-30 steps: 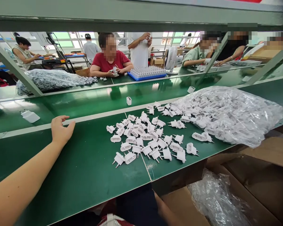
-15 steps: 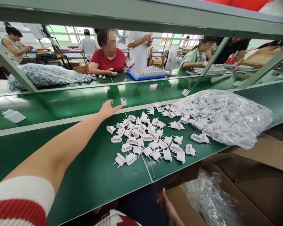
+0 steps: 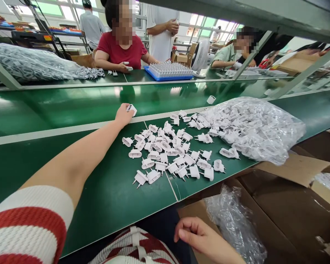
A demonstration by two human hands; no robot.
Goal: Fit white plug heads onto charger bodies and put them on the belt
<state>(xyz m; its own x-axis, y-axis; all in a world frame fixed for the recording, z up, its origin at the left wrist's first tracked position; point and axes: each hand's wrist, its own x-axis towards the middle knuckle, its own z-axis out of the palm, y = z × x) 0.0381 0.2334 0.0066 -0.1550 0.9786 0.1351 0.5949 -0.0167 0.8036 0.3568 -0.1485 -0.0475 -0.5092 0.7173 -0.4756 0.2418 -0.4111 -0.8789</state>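
Note:
My left hand [image 3: 123, 114] reaches out over the green conveyor belt [image 3: 93, 101], its fingers and thumb closed on a small white charger block [image 3: 132, 110]. The block has dark openings on one end. Below and right of that hand lies a loose heap of white two-pin plug adapters [image 3: 165, 146] on the green bench [image 3: 110, 183], pins pointing in many directions. In front of my body, beside an open carton, my right hand [image 3: 195, 234] hangs with its fingers loosely curled in and nothing visible in it.
A clear plastic bag full of adapters [image 3: 250, 128] spills onto the bench at right. Another white block [image 3: 211, 99] lies on the belt. Cartons [image 3: 277, 194] with plastic film [image 3: 233, 223] stand below the bench edge. Across the belt, a person in red [image 3: 121, 51] sits by a blue tray [image 3: 167, 77].
My left hand has taken hold of the charger block on the belt. My right hand has come further into view and its fingers have curled. The view has tilted downward.

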